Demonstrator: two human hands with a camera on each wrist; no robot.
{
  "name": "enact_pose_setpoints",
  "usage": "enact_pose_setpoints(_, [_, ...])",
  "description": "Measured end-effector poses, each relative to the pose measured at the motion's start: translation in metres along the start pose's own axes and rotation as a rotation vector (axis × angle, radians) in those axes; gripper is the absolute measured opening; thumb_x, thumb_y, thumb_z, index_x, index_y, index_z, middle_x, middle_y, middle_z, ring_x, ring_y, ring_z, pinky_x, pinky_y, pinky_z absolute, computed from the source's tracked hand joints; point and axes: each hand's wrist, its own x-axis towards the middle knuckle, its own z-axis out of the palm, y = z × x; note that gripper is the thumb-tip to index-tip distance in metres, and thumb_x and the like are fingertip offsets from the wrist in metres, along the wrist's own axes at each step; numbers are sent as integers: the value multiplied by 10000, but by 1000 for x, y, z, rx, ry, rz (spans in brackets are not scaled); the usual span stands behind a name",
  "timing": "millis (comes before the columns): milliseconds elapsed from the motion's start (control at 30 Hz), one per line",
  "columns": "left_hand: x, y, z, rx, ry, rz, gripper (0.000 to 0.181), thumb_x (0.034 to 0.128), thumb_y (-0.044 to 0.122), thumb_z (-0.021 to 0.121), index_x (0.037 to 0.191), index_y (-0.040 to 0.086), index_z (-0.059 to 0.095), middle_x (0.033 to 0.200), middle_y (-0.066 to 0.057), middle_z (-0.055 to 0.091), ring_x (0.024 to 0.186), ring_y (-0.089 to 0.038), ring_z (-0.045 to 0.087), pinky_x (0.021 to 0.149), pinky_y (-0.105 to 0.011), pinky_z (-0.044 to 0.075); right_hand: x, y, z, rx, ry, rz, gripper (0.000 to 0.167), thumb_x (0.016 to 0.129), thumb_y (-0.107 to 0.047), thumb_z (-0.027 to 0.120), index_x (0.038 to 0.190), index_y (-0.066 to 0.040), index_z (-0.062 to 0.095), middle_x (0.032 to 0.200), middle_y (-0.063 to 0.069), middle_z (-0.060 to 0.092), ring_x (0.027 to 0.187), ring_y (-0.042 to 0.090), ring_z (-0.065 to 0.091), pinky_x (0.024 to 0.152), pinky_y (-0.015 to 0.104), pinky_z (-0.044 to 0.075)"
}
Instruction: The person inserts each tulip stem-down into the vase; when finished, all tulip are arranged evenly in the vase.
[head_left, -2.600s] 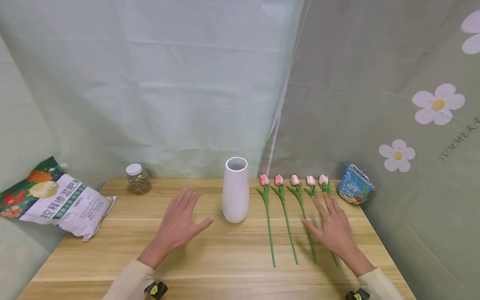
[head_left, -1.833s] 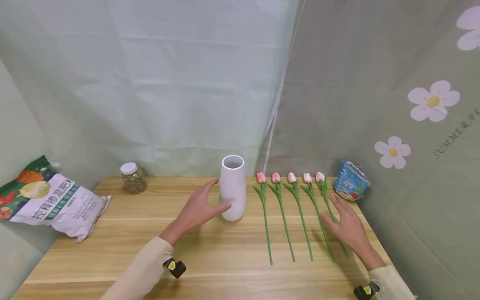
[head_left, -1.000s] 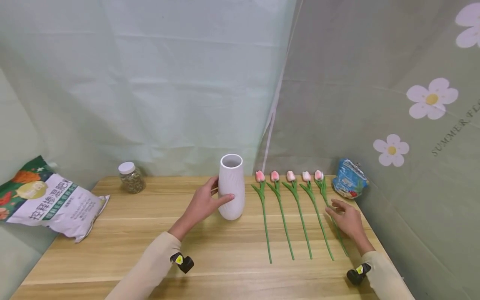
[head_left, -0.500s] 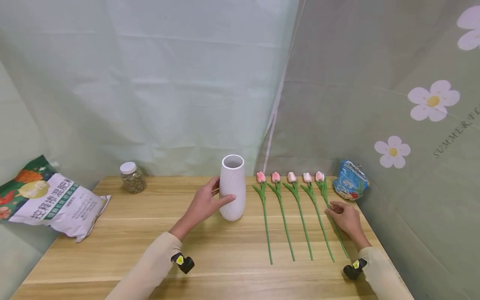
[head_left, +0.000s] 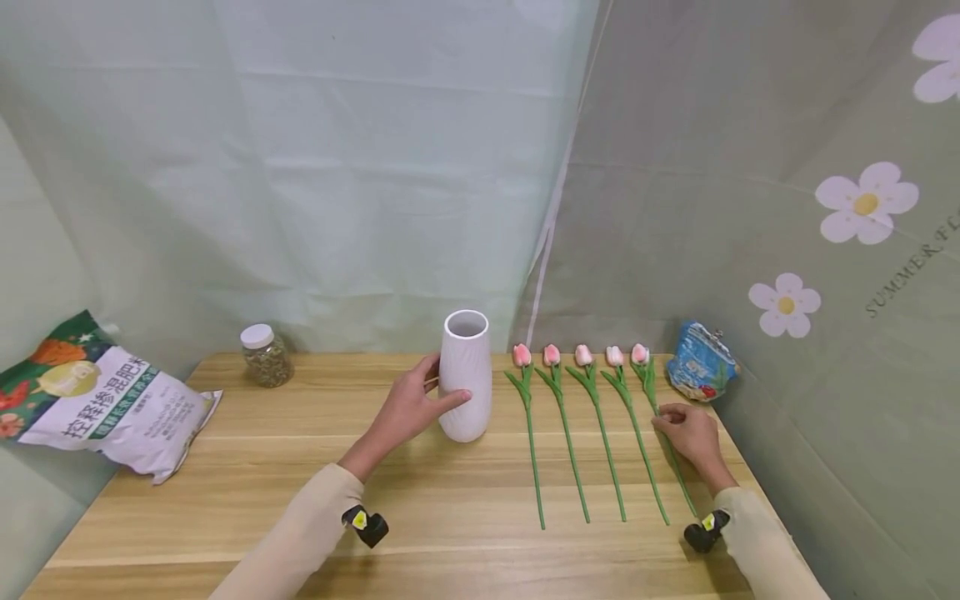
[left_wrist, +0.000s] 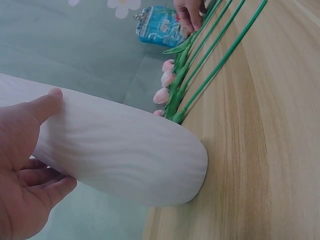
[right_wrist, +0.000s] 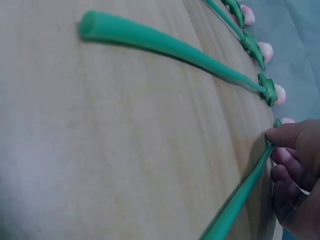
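Observation:
A tall white ribbed vase (head_left: 467, 379) stands upright on the wooden table. My left hand (head_left: 408, 408) grips its left side, the thumb across the front and the fingers around the back; the left wrist view shows the thumb and fingers on the vase wall (left_wrist: 125, 145). To the right, several pink tulips lie in a row, blooms toward the back wall. My right hand (head_left: 692, 432) pinches the stem of the rightmost tulip (head_left: 649, 385) just below its leaves. In the right wrist view, thumb and fingers meet on that green stem (right_wrist: 235, 202), which still lies along the tabletop.
A blue patterned pouch (head_left: 702, 362) sits at the back right corner, close behind my right hand. At the back left stands a white-lidded jar (head_left: 267, 358) of dried bits. A printed fertilizer bag (head_left: 127, 400) leans at the left edge. Cloth walls enclose the table.
My left hand has moved right and taken hold of the vase. My right hand has shifted from above the tulips to the rightmost stem, its fingers closing in a pinch.

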Motion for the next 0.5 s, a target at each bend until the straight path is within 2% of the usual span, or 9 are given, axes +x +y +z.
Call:
enact_pose_setpoints(133, [0,-1,0,4,-1,-1,842,860,379,837,1516,44,429,1455,-198,557,1343,-348,549,1110,-486,485,1,-2,-2,0,-22,42,298,901,-178,753,1091,52,752,883,130,750,722,132,624,635,292,476])
enact_pose_setpoints(233, [0,-2,0,7,-2,1,846,863,383,833,1519,39,424,1458,-205,552,1345,-355,546,1109,-492,485,1,-3,-2,-9,-40,66,304,903,-175,733,1102,54,750,941,167,762,799,257,678,673,349,511])
enact_pose_setpoints(367, [0,-2,0,11,-2,7,849,867,383,829,1521,31,419,1458,-214,550,1344,-360,547,1106,-494,488,2,-6,-4,-25,-52,81,306,904,-173,713,1103,56,752,1049,210,754,996,431,674,800,487,546])
enact_pose_setpoints(500, [0,-2,0,13,-5,10,847,869,379,828,1522,29,417,1460,-216,548,1344,-362,546,1106,-497,487,3,-7,-5,-36,-47,76,294,898,-168,713,1086,53,758,1055,215,751,1036,464,657,845,536,536])
